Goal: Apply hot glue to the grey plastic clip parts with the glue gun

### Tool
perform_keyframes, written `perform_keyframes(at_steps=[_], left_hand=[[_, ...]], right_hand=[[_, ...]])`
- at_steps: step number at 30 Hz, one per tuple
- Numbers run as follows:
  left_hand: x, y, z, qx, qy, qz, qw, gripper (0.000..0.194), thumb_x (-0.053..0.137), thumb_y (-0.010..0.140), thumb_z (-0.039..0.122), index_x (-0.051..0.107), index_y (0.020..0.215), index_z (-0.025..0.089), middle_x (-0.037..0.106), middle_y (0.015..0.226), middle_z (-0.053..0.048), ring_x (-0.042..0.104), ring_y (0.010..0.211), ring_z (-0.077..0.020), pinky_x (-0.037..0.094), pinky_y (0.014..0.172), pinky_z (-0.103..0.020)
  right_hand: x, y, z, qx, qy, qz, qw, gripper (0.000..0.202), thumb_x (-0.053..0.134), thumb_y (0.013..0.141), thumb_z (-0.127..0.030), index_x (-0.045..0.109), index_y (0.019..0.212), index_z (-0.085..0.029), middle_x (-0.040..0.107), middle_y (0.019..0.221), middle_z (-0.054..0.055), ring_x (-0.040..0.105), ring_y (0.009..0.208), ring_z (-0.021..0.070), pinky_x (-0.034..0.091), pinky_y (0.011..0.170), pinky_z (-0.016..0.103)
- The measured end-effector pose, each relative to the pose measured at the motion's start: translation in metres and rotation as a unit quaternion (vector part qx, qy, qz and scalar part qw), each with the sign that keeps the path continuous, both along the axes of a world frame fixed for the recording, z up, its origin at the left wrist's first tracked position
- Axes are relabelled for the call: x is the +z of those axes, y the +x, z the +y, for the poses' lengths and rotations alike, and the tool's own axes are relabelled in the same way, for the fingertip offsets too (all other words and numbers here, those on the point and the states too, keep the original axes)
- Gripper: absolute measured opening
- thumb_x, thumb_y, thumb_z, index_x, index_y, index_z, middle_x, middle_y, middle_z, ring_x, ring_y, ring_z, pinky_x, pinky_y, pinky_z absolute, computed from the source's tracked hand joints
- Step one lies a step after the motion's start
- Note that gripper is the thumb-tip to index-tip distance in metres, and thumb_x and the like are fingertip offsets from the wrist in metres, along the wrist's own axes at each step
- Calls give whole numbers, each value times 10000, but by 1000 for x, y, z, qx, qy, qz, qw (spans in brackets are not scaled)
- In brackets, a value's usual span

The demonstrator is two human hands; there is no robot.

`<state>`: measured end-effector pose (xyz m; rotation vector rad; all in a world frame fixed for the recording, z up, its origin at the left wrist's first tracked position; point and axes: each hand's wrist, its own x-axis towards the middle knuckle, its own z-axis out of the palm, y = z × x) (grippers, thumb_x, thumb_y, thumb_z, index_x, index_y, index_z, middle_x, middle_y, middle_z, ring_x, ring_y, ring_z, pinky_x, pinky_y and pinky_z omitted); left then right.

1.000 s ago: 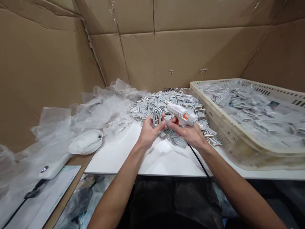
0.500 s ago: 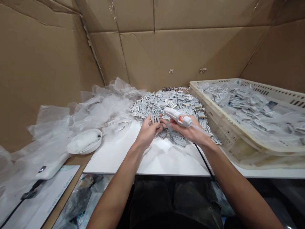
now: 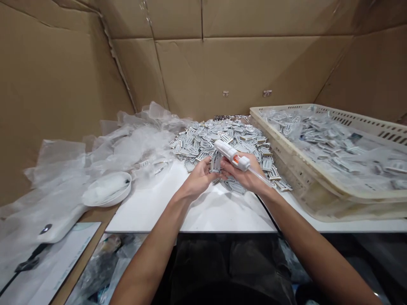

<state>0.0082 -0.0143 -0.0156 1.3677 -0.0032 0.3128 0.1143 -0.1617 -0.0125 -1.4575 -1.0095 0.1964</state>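
Observation:
My left hand (image 3: pixel 199 178) pinches a small grey arch-shaped piece (image 3: pixel 216 163) by its edge, in front of a pile of similar grey pieces (image 3: pixel 193 140). My right hand (image 3: pixel 246 171) is wrapped round a white glue gun (image 3: pixel 226 149) with an orange part and a clear glue stick out of its back. The gun points up and to the left, over the held piece. The right fingertips are close to the piece and the left fingers; whether they touch it is hard to tell.
At the right stands a cream plastic basket (image 3: pixel 286 163) of bagged pieces. Thin clear bags (image 3: pixel 127 144) lie heaped at the left, by a white round dish (image 3: pixel 122 198). A black cord (image 3: pixel 267 214) crosses the white table's (image 3: pixel 222 216) front edge. Cardboard walls (image 3: pixel 254 63) enclose the back.
The left hand and its piece have shifted right, closer to the right hand, and the piece is now partly behind the glue gun. The whole view has moved slightly.

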Motion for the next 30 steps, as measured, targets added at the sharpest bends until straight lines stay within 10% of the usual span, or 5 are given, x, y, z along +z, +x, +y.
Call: perform_keyframes(at_steps=[20, 30], left_hand=[[-1, 3, -6, 37, -2, -36, 999, 460, 886, 795, 438, 621, 1051, 162, 710, 1060, -71, 690, 901, -173, 596, 813, -295], [9, -3, -10, -9, 43, -9, 999, 479, 793, 861, 477, 506, 1079, 161, 728, 875, -77, 741, 710, -228, 587, 674, -337]], right_hand=[[-6, -3, 6, -112, -6, -112, 987, 254, 780, 862, -412, 780, 916, -164, 684, 880, 83, 628, 853, 238, 473, 787, 337], [-6, -5, 7, -126, 8, -45, 991, 408, 808, 845, -577, 676, 917, -198, 667, 872, 73, 594, 743, 212, 460, 615, 306]])
